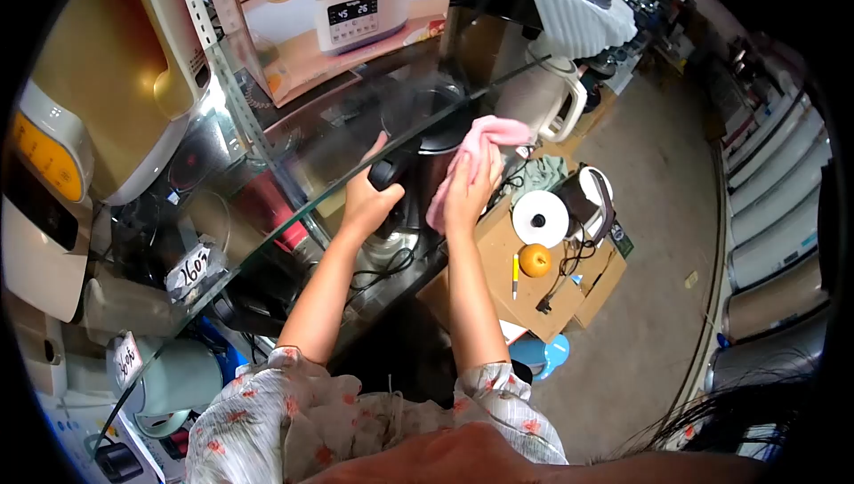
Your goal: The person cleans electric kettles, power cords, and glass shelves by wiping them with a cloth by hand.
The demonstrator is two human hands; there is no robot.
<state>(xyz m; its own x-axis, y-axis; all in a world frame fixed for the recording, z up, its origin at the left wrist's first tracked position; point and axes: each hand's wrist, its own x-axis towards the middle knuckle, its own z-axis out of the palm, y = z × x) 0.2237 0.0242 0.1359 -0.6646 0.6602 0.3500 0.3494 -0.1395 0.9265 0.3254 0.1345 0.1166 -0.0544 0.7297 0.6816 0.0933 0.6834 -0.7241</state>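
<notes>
Left hand (366,204), 1: fingers curled around the black handle (386,173), thumb pointing up beside it. Right hand (467,195), 1: fingers bunched on the pink cloth (485,133), pressing it toward the dark vessel's side; how firmly, cannot tell.

Dark vessel (432,166), 1: between the 2 hands, near the glass shelf (294,220) edge; whether its base is lifted or supported, cannot tell. Step in hand, as judged: wiping the outside. Good practice: left grip firm, vessel turned by its handle, cloth folded flat under the fingers so that loose ends do not drag, strokes light and overlapping, rim clear of the glass.

Black cord (388,275), 1: looped below the vessel; a likely snag, best given slack.

Beige jug (534,97), 1: beyond the right hand, near the cloth; right elbow and cloth best held short of it.

Cardboard box (487,257), 1: to the right, carrying 1 white lid (550,205), 1 round tan item (535,261), 1 yellow pen (515,277).
</notes>
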